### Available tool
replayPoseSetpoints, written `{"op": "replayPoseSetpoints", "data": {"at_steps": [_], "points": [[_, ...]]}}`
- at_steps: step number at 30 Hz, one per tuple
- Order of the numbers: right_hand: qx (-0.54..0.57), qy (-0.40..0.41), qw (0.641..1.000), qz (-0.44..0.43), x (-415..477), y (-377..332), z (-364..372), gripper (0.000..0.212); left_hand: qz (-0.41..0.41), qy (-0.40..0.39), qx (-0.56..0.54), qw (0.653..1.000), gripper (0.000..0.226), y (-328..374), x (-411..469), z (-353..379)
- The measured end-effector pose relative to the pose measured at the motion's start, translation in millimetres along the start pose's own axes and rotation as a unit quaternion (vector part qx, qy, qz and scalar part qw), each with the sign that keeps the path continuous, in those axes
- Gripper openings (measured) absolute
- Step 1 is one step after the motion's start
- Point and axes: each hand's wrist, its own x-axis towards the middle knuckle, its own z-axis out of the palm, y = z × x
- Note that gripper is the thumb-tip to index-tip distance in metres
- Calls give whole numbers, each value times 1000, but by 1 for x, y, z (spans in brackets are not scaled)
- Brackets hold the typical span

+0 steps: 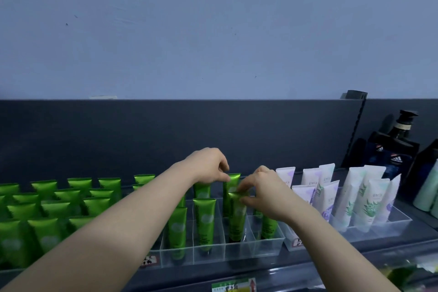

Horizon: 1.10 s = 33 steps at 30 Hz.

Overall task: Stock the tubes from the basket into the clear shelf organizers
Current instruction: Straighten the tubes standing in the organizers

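- Both your arms reach in from the bottom of the frame and meet at centre, over the clear organizer on the shelf.
- Your right grip has its fingers curled, with thumb and fingertips pinching the crimped top of the front green tube.
- That tube stands upright, cap down, in a compartment of the organizer, right of centre.
- Your left grip sits just above and to the left. Its fingers are curled too, with thumb and forefinger closed on the top left corner of the back green tube.
- The back tube stands directly behind the front one, and its flat top shows between your two hands.
- More green tubes crowd the left of the frame in rows, all upright.
- On the right, white tubes stand in a second clear organizer.
- A dark pump bottle stands at the far right, against the dark back panel.
- A price tag sits on the shelf edge at bottom centre.
- The basket is out of view.
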Motion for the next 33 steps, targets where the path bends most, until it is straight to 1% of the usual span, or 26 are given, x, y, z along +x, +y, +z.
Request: {"op": "replayPoseSetpoints", "data": {"at_steps": [2,4,7,10,14,20,24,28,33], "points": [[17,3,1000,-6,0,0,1,23,-5,-11,8,1000,23,2,4,5],[44,11,999,-11,-2,2,1,19,-8,-6,2,1000,16,4,6,7],[65,19,998,-16,-4,7,1,13,-8,13,-7,1000,8,6,5,9],[77,17,997,-22,-5,10,0,10,-14,16,-21,1000,4,6,4,8],[72,11,996,-43,-4,10,1,11,-24,26,-36,999,2,4,2,9],[57,-1,997,-45,-5,12,2,17,-30,17,-39,999,2,5,-1,10],[45,-6,998,-52,-6,12,-1,23,-29,8,-39,999,7,5,-1,8],[44,-5,998,-55,-6,11,-1,23,-25,5,-39,999,17,6,1,8],[41,-9,998,-52,-6,10,-2,25,-21,13,-21,999,15,6,7,13]]}}
